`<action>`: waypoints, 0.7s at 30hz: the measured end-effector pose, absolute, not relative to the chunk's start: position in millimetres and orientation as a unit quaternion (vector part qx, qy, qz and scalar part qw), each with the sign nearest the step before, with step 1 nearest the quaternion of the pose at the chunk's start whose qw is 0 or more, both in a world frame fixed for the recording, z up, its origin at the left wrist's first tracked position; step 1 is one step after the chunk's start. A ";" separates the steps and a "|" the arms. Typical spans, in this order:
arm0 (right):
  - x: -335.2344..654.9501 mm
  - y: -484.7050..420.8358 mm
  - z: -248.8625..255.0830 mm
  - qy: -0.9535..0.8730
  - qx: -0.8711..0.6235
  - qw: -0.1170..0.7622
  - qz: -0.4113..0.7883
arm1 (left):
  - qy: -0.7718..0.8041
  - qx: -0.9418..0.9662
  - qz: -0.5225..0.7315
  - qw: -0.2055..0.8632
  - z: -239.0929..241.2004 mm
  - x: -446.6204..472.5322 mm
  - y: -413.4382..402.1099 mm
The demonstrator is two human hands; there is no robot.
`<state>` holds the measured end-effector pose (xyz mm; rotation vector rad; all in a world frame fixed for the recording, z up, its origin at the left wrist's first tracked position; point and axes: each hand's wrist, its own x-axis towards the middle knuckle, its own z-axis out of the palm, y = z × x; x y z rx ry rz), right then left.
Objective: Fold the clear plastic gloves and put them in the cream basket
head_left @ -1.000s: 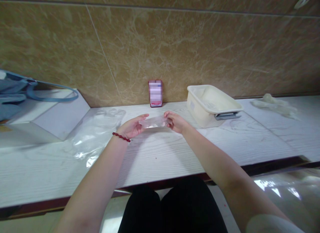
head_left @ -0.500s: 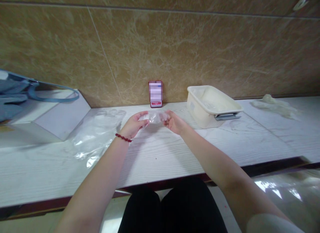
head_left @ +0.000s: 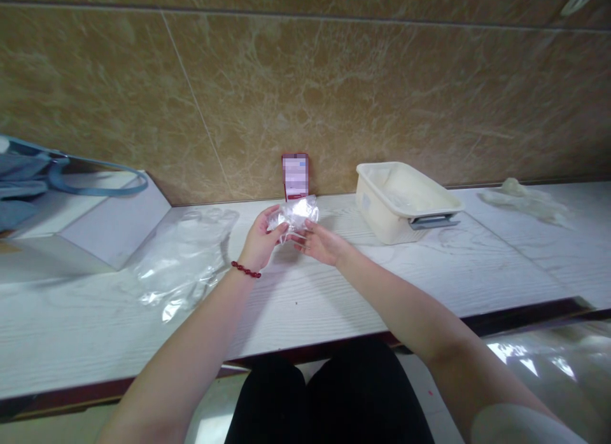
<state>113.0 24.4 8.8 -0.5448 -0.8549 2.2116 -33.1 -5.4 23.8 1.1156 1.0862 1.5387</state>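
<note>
A crumpled clear plastic bag (head_left: pixel 304 208) is held up over the white tabletop (head_left: pixel 305 304), in front of a phone. My left hand (head_left: pixel 261 242), with a red bead bracelet at its wrist, grips the bag's left side between thumb and fingers. At the lower right edge of the bag, the thumb and fingers of my right hand (head_left: pixel 323 243) are closed on the plastic. Glare on the film hides whether anything is inside. To the left, more clear plastic bags (head_left: pixel 184 256) lie flat on the table.
The phone (head_left: pixel 296 175) leans upright against the brown tiled wall (head_left: pixel 305 88). Right of my hands stands a cream plastic bin (head_left: pixel 382 208). Farther right lies crumpled film (head_left: pixel 520 199). At left are a white box (head_left: pixel 114 221) and a blue bag (head_left: pixel 23 186).
The plastic bag, stretched sideways between both hands before, is now bunched and tilted upward. My right hand has moved left and lower, closer to my left hand.
</note>
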 end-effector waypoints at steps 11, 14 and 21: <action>109.9 32.9 6.8 -0.363 -0.296 0.466 0.751 | 0.485 0.390 0.594 0.510 20.0 -29.0 -6.6; 112.1 34.6 8.4 -0.400 -0.321 0.450 0.730 | 0.463 0.368 0.562 0.578 25.2 -39.8 -3.4; 112.8 26.9 9.7 -0.487 -0.332 0.369 0.718 | 0.457 0.378 0.443 0.672 22.6 -49.7 -1.4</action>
